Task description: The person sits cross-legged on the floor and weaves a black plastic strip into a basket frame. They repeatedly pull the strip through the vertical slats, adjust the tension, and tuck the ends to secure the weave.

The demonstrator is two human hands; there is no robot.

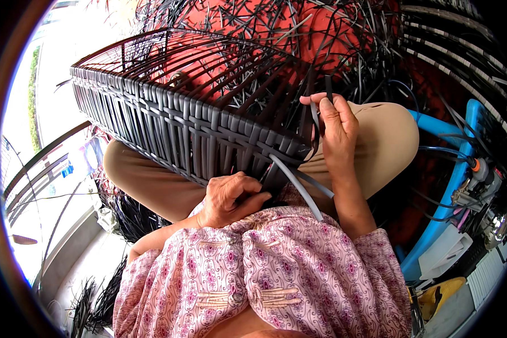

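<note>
A long frame woven with dark grey flat strips lies tilted across my lap, its open rows of thin dark bars on the far side. My left hand rests with curled fingers against the frame's near lower edge; whatever its fingers grip there is hidden. Beyond the frame's right end, my right hand pinches a dark strip between thumb and fingers. A lighter grey strip comes out of the weave and bends down toward my shirt.
Many loose cut strips litter the red floor covering beyond the frame. On the right stand a blue plastic stool and a tool with an orange part. Black strip bundles lie at lower left.
</note>
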